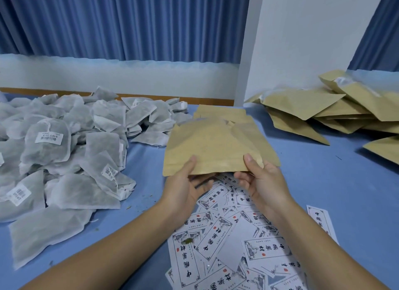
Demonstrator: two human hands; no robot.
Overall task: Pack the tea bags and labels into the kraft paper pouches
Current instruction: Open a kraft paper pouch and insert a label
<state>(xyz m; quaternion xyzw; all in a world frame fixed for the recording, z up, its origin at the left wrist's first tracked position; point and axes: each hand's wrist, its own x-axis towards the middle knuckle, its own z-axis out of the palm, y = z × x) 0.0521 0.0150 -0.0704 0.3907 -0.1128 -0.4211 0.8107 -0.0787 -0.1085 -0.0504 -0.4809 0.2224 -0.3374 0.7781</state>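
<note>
Both hands grip one kraft paper pouch [213,147] by its near edge: the left hand [185,188] with its thumb on top and fingers curled beneath, the right hand [261,181] pinching the other corner the same way. The pouch is held flat above the far end of the labels.

Just behind it lies a small stack of pouches [218,110], layers too close to count. At the far right sits a loose pile of pouches [313,108] — about ten, overlapping at angles.

On the left is a heap of tea bags [64,142], white mesh squares, several with small printed tags; there are dozens, too many to count.

The labels [233,242] are spread between the forearms, well over a dozen, white with black characters and red seals. A single label [319,220] lies apart to the right.

The bench [323,171] is covered in plain blue cloth with a few green crumbs on it. Behind it — a white wall [302,41] with a wooden strip [151,96] along it, and pleated blue curtains [129,24].
</note>
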